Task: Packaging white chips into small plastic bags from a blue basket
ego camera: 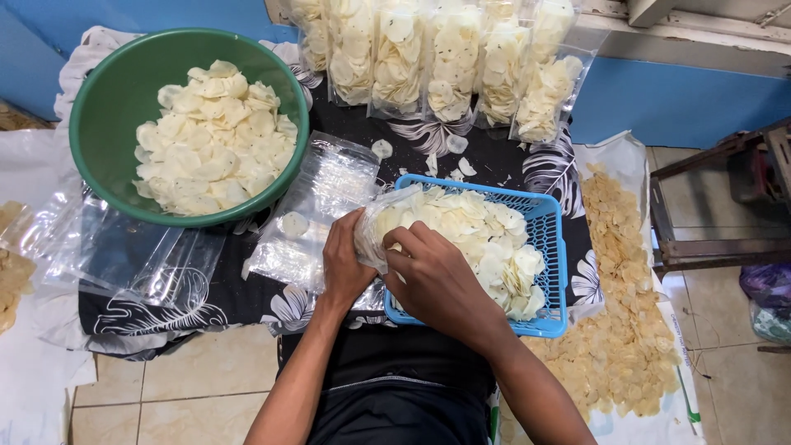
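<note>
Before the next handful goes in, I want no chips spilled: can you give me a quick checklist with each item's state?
1. Left hand grips the clear plastic bag: ok.
2. Right hand at the bag's mouth: ok.
3. Bag held over the blue plastic mesh basket, partly over its edge: ok.
4. Basket holds pale round chips: ok.
5. Bag fill level: cannot tell.
6. Black floral cloth free of stray chips: not ok, loose ones lie near the sealed chip bags.

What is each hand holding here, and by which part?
The left hand grips a clear bag of chips at its mouth, over the blue basket. The right hand holds the bag's upper edge, fingers at the opening.
</note>
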